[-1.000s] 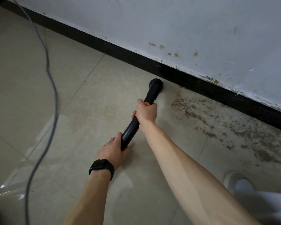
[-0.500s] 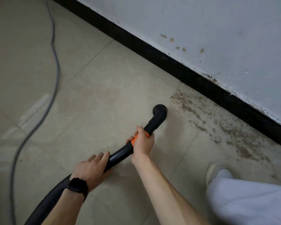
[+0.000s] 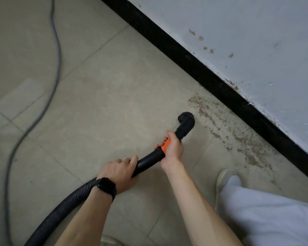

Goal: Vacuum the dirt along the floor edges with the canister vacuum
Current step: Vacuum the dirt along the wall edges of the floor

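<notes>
A black vacuum wand with an orange collar runs diagonally across the tiled floor. Its bent black nozzle sits on the tile at the left edge of a band of brown dirt. My right hand grips the wand at the orange collar. My left hand, with a black watch on the wrist, holds the wand lower down, where the ribbed black hose begins. The hose trails off to the lower left.
A black baseboard runs diagonally under a stained white wall. A grey power cord snakes over the tiles at left. My right leg in white trousers and a light shoe stands near the dirt at lower right.
The nozzle has pulled back from the baseboard toward me and now sits at the dirt's left edge. Both hands keep their hold on the wand. The view has shifted right along the wall.
</notes>
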Demonstrator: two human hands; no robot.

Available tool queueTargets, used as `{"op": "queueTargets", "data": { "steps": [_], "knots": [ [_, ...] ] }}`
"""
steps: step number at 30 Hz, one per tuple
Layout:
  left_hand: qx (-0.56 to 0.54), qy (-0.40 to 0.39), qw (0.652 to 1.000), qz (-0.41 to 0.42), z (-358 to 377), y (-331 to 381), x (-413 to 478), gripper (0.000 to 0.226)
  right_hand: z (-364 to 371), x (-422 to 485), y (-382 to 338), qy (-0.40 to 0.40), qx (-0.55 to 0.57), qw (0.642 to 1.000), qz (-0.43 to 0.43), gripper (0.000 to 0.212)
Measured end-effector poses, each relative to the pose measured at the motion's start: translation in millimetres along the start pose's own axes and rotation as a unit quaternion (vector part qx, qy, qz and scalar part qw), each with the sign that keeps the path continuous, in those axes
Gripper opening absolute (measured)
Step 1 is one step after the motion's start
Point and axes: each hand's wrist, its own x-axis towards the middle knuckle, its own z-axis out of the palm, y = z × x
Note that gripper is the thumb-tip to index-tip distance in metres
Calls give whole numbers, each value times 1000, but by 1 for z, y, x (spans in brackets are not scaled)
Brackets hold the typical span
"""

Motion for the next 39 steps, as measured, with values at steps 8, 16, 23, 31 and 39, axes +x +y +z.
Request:
{"op": "queueTargets", "data": {
  "steps": [8,16,23,31,39],
  "knots": [
    [-29,-53,997,41,-21,-15,28,35,9,7,-7,-9,14,1000,-2,13],
    [0,-63,996,59,-26,-2,57,36,16,24,-21,-7,-2,999,-41,14],
    [7,-41,999,34,-32,1,70,37,20,38,-27,-10,12,998,-56,13],
    [-58,7,997,-48,-34,30,75,32,15,52,-57,-23,-9,998,-52,13],
    [-99,13,991,-88,-48,53,78,38,8,66,-81,-76,-46,996,-31,13]
  ]
}}
